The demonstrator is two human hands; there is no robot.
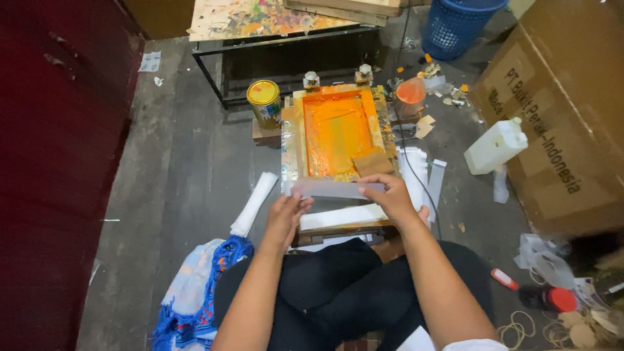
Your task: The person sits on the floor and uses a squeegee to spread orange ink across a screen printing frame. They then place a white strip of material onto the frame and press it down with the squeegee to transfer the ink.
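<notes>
Head view: a pale strip (338,189) is pinched at each end by the left hand (286,218) and right hand (393,195), over an orange-inked screen frame (338,133).

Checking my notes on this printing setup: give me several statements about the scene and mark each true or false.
1. Both hands hold a pale strip at the near edge of the screen frame. True.
2. The ink in the frame is blue. False: it is orange.
3. A yellow-lidded can stands left of the frame. True.
4. The white plastic jug stands inside the blue basket. False: it lies on the floor by the cardboard box.
</notes>
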